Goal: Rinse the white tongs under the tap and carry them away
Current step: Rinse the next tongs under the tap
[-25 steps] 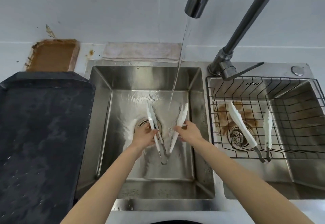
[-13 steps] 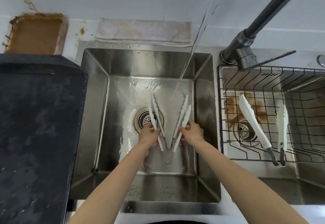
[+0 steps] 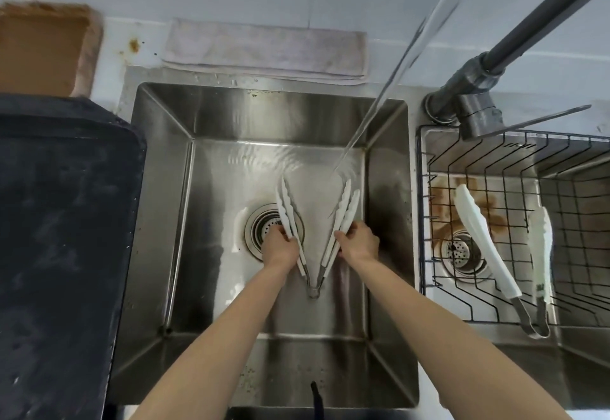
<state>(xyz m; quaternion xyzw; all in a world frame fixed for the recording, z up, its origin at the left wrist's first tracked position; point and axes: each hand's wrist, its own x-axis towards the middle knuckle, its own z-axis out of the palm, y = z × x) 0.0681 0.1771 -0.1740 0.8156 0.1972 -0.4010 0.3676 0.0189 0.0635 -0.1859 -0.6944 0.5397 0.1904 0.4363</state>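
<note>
Writing: no readable brand, label or text shows anywhere.
White tongs (image 3: 315, 221): two pairs, white scalloped arms on metal hinges, fanned into a V low in the left sink basin (image 3: 165, 221), hinge ends meeting near the person.
Left hand (image 3: 280, 247): grip closed around the left pair's arms, over the drain (image 3: 264, 229).
Right hand (image 3: 358, 244): grip closed around the right pair.
Water stream (image 3: 389, 89): falls slanting, landing just beside the right tips.
Wire rack (image 3: 515, 221): in the right basin, carrying another pair of tongs (image 3: 495, 251).

A kitchen: steel double sink (image 3: 158, 221), running tap (image 3: 475, 103) (dish rack (image 3: 425, 208) alongside).
</note>
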